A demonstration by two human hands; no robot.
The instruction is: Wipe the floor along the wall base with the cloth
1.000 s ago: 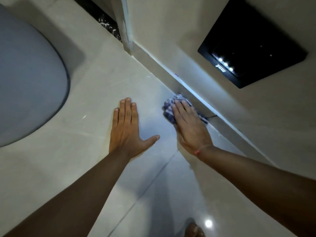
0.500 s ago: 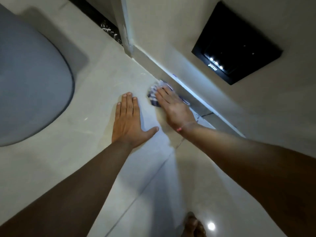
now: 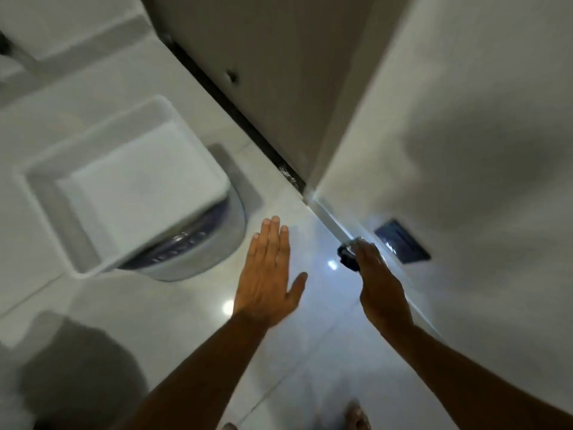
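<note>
A blue-and-white striped cloth lies bunched on the glossy pale floor tiles, right against the wall base. My right hand presses down on it, and only the cloth's front end shows past the fingertips. To its left, my left hand rests flat on the floor, fingers together and thumb spread, holding nothing. The picture is blurred by head movement.
A white toilet with a closed lid stands to the left. A dark threshold strip runs under a door at the top. A black panel sits low on the right wall. A bare foot shows at the bottom edge.
My right hand has slid the cloth farther along the wall base toward the corner. My head has lifted, which brings the whole toilet and the door into view. The left hand stays flat.
</note>
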